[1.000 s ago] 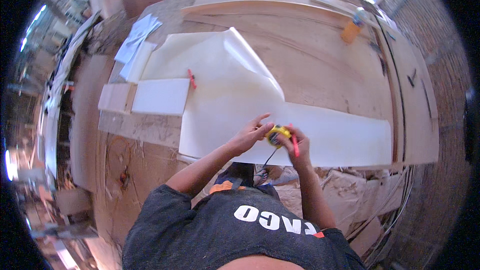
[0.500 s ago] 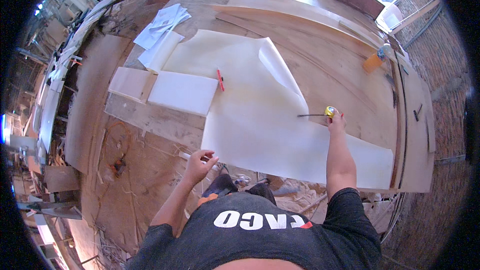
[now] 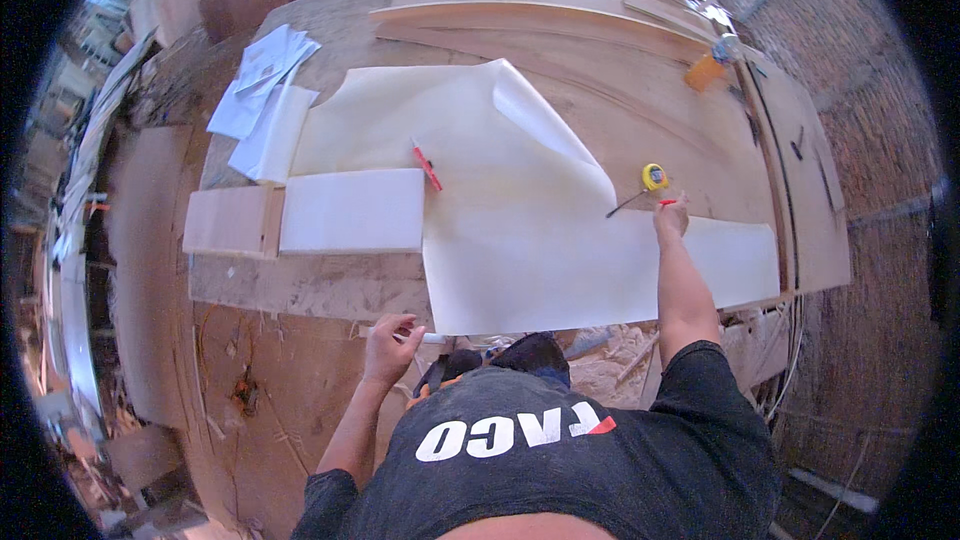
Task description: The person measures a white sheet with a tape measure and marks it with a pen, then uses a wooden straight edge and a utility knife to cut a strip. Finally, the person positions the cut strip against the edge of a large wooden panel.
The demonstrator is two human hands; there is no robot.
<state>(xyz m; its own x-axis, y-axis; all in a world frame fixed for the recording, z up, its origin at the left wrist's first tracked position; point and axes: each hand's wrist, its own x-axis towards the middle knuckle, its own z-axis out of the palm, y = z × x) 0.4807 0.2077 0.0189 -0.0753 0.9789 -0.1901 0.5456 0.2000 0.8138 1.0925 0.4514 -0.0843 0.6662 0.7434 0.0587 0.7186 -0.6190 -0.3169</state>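
Our right hand (image 3: pixel 672 220) pinches a thin red stick (image 3: pixel 668 202). The round yellow tape measure (image 3: pixel 655 177) is just past it, toward the right edge of the brown wooden tabletop (image 3: pixel 310 280). Our left hand (image 3: pixel 388 350) is half curled by the front edge; we can't tell if it holds anything. If our right arm (image 3: pixel 688 290) drags the big creamy-white sheet (image 3: pixel 540 260), it could slide off there.
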